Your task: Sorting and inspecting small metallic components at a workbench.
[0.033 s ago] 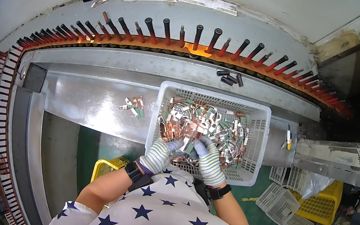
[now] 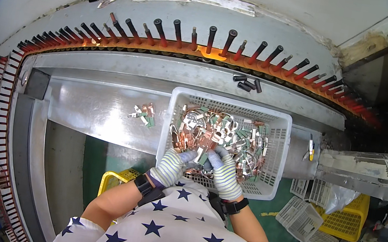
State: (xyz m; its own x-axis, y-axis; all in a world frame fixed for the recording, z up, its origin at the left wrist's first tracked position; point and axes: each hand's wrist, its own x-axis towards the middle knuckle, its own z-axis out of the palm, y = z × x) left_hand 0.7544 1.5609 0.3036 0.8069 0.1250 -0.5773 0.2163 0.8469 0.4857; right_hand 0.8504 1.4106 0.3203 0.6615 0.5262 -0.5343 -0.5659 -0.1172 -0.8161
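Inside a white slotted plastic basket (image 2: 277, 158) lies a jumbled heap of small flat pieces (image 2: 216, 127) in copper, white and green, some with wire-like loops. My left hand (image 2: 169, 166), in a striped knit glove, is at the near side of the heap with thumb and fingers pinched on a small white-and-copper piece (image 2: 200, 154). Close beside it, my right hand (image 2: 227, 179), gloved the same way, pinches a small green piece (image 2: 204, 158). The fingertips partly hide both pieces, so their exact kind cannot be made out.
A curved conveyor (image 2: 183, 50) carries upright red-and-black handles beyond the basket. Several black tubes (image 2: 248, 84) lie on its metal ledge. On the bench are a small pile of pieces (image 2: 144, 113) and a yellow-handled cutter (image 2: 311, 147). Yellow (image 2: 346, 221) and white crates (image 2: 300, 218) stand at right.
The handles on the conveyor have shifted slightly to the left. Between my fingers the pieces have tilted a little, while both hands stay in nearly the same place.
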